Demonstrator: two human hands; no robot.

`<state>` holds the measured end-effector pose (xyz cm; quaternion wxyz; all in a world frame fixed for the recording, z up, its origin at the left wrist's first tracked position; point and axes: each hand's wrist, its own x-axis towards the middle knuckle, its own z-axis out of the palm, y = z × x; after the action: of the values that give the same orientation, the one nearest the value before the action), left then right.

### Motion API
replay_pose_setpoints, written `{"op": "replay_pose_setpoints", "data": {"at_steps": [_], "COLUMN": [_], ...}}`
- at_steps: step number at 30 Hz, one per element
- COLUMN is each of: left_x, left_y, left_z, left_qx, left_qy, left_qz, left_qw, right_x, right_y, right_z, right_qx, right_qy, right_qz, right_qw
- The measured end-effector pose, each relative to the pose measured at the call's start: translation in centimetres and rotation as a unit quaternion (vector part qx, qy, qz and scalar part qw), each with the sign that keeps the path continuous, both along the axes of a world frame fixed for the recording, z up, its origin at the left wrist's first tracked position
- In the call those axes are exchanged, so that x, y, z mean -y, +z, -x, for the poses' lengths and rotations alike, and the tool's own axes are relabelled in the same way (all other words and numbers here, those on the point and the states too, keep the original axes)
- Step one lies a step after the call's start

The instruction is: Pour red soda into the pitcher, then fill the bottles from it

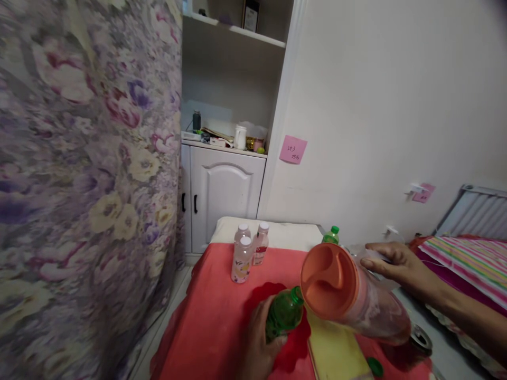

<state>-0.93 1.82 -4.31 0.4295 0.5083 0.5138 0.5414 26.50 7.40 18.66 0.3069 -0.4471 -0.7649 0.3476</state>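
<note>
My left hand point(263, 340) is closed around a green plastic bottle point(283, 314), which leans to the right. Its neck is beside the orange lid point(328, 279) of a clear pitcher point(380, 311). My right hand point(390, 261) is at the far side of the pitcher with fingers curled, apparently on its handle, which is mostly hidden. The pitcher is tipped, its lid toward the bottle and its base to the lower right. Whether liquid flows cannot be seen. Below the bottle lies a red scalloped dish point(295, 348).
Several things stand on the red cloth point(198, 316): white-capped bottles point(241, 264), a yellow book point(336, 351), a green cap point(374, 366) and a can point(420, 338). Another green bottle point(331, 235) is behind the pitcher. A floral curtain point(87, 184) hangs left; a bed point(471, 258) is right.
</note>
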Motion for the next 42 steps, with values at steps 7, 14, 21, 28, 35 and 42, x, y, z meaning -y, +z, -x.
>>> {"op": "replay_pose_setpoints", "data": {"at_steps": [7,14,21,28,35,42], "left_x": [-0.1,-0.2,-0.3,-0.1,0.1,-0.1], "left_y": [-0.4,-0.9,-0.9,-0.4,0.3,-0.1], "left_z": [0.1,0.2,0.1,0.1,0.0,0.0], "left_qx": [-0.009,0.0,-0.007,-0.022,-0.014,-0.02], "left_qy": [0.006,0.0,-0.001,0.002,-0.002,0.003], "left_qz": [-0.01,-0.014,-0.019,-0.01,-0.003,-0.006], "left_qw": [1.0,1.0,1.0,1.0,1.0,1.0], "right_x": [0.2,0.2,0.0,0.0,0.0,0.0], "right_y": [0.4,0.8,0.9,1.1,1.2,1.1], "right_z": [0.2,0.3,0.2,0.4,0.5,0.2], "right_qx": [0.015,0.027,0.049,0.053,0.056,0.051], "right_qy": [0.011,0.017,0.022,0.027,0.021,0.016], "right_qz": [-0.013,-0.01,-0.024,-0.017,-0.024,-0.014], "right_qw": [1.0,0.999,0.998,0.998,0.998,0.998]}}
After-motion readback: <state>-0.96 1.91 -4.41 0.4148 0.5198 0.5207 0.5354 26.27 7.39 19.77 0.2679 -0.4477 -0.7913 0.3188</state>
